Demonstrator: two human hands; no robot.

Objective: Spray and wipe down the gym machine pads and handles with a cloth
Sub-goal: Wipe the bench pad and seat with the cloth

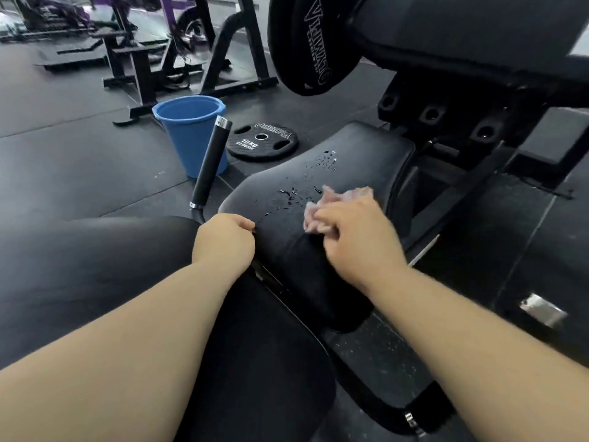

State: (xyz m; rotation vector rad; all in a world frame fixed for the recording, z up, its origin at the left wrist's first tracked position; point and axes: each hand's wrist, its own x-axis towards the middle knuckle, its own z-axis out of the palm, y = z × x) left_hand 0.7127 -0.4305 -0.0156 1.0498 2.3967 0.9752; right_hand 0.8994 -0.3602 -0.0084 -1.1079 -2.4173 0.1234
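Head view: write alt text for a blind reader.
A person's right hand holds a pink cloth on a black seat pad beaded with droplets; the left hand grips its edge. A blue bucket and weight plate sit beyond.

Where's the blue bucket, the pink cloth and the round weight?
blue bucket [191, 135]: head view, on its outer wall.
pink cloth [342, 197]: head view, on the bunched part that shows.
round weight [247, 144]: head view, on its top face by the label.
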